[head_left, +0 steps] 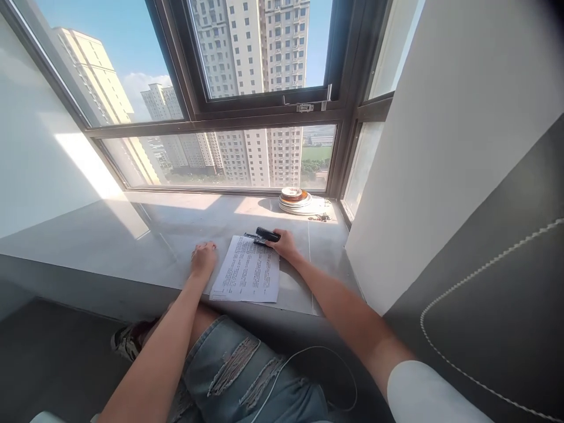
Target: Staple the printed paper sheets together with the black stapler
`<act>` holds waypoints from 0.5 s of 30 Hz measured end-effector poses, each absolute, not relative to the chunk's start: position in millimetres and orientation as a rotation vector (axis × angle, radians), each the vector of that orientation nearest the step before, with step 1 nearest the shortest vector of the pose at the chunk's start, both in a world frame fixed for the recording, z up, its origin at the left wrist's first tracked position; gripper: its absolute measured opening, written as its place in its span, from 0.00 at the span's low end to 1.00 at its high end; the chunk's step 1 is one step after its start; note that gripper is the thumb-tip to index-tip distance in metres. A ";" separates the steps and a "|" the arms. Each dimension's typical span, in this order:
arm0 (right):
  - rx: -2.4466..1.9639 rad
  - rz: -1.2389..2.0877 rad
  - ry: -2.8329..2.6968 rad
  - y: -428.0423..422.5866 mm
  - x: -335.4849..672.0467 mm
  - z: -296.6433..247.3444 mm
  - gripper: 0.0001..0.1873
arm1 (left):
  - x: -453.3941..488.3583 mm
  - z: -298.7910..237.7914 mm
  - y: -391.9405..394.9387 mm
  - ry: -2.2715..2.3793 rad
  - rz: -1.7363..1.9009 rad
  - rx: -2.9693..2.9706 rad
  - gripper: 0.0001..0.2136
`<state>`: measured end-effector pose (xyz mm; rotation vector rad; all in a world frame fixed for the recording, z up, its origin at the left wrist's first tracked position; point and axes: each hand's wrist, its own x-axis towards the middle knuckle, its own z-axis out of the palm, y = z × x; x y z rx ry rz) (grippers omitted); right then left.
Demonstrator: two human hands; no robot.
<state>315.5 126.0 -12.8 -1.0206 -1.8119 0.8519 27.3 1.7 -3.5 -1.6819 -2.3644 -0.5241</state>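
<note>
A black stapler (267, 235) is gripped in my right hand (284, 243) at the top edge of a printed sheet of paper (247, 273). Its jaws point left and look spread apart; whether the paper lies between them I cannot make out. The paper rests flat on the tiled window sill (176, 226), its lower edge near the sill's front. To the left of the paper my left hand (204, 257) rests on the sill, apart from the sheet. Its fingers are curled, and I cannot see anything in them.
Stacked plates or coils (294, 201) stand at the back right by the window, beside a small dark cluster (321, 217). A white cable (308, 349) runs over my lap. A beaded cord (467, 282) hangs at the right, near the white wall (423, 176).
</note>
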 end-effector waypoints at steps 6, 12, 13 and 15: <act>-1.053 0.979 -1.412 130.7 319.6 -12.0 0.14 | 36.7 7.7 12.7 -2.169 -0.740 -1.806 0.20; -1.104 1.019 -1.221 138.4 324.1 -13.1 0.18 | 66.7 12.0 60.7 -2.060 -0.646 -2.290 0.24; -1.104 1.023 -1.212 139.6 324.1 -13.9 0.18 | 73.6 6.4 66.2 -2.097 -0.554 -2.325 0.25; -1.108 1.037 -1.207 141.6 323.4 -15.7 0.17 | 85.0 -7.0 72.2 -2.185 -0.426 -2.335 0.27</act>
